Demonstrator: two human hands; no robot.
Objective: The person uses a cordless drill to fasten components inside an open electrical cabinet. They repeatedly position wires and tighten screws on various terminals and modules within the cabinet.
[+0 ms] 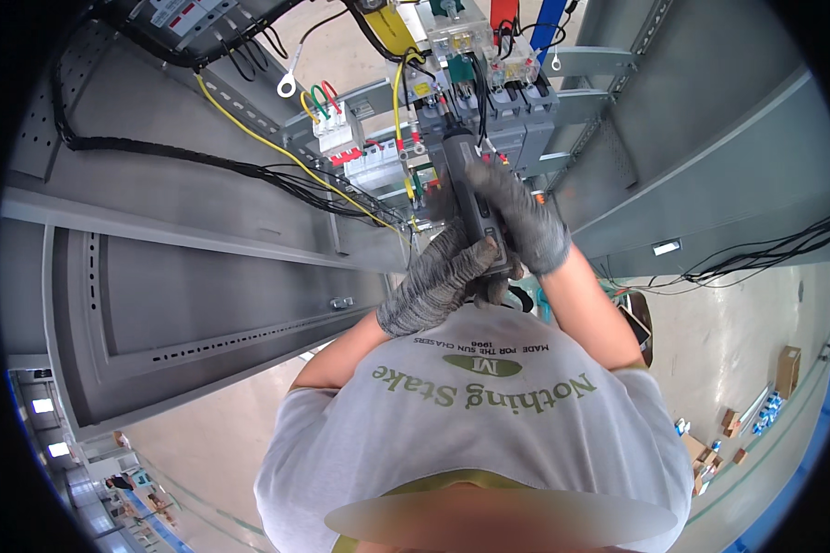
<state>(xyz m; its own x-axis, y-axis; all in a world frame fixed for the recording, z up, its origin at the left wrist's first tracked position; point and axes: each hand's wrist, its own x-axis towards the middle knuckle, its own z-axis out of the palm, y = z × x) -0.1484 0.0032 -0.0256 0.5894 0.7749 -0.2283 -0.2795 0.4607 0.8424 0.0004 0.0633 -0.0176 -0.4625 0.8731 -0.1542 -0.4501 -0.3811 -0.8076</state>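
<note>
Both my hands wear grey knit gloves and are closed around a dark grey cordless screwdriver (470, 189). My left hand (436, 281) wraps its lower end, and my right hand (524, 221) grips its body from the right. The tool's slim tip points up into a circuit breaker assembly (526, 115) with clear covers. Whether the tip touches a screw, I cannot make out. Yellow, red and blue busbars (549, 37) rise behind. Left of the tool sit a white terminal block (338, 132) with coloured wire loops and a row of small white breakers (375, 166).
Grey cabinet walls (203, 198) enclose both sides, with an open door panel (212, 304) at left. A black cable bundle (194, 155) and a yellow wire (277, 147) cross the left side. More black wires (756, 258) hang at right. Cardboard boxes (788, 370) stand on the floor.
</note>
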